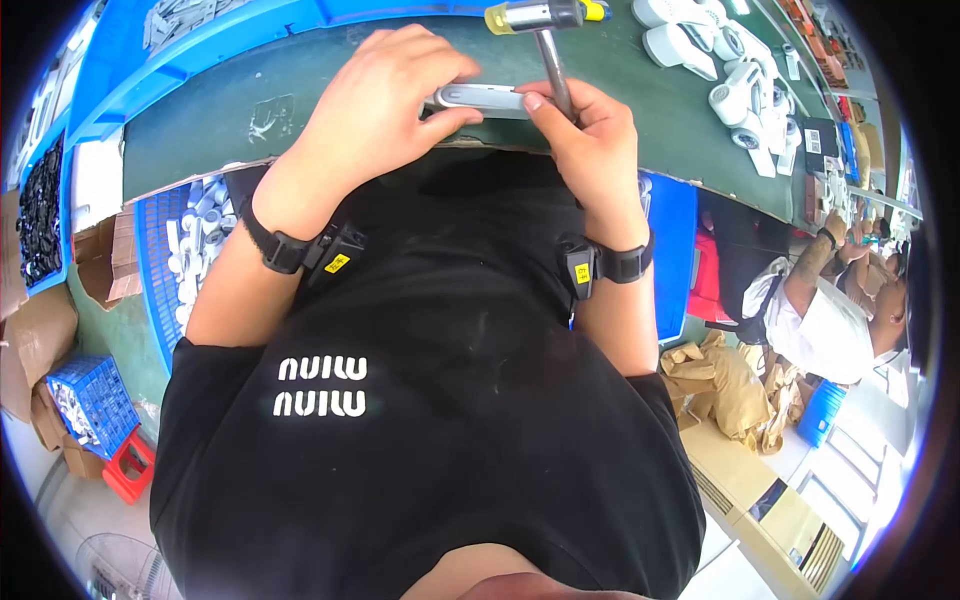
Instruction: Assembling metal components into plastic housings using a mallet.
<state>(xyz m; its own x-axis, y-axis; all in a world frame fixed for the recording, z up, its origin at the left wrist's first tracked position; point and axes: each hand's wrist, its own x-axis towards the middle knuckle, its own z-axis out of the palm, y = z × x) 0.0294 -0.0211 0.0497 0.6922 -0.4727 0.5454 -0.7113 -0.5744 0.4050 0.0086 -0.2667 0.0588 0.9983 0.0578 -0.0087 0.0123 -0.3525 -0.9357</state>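
My left hand lies over a flat grey and white plastic part at the near edge of the green bench, fingers curled around its left end. My right hand grips the metal handle of a small mallet, whose yellow-capped head points away from me, and its thumb presses on the part's right end. Both wrists wear black straps with small devices.
Several white plastic housings are piled at the bench's far right. Blue bins line the back left; another blue crate of white parts stands under the bench. A seated person works at right, near crumpled brown paper.
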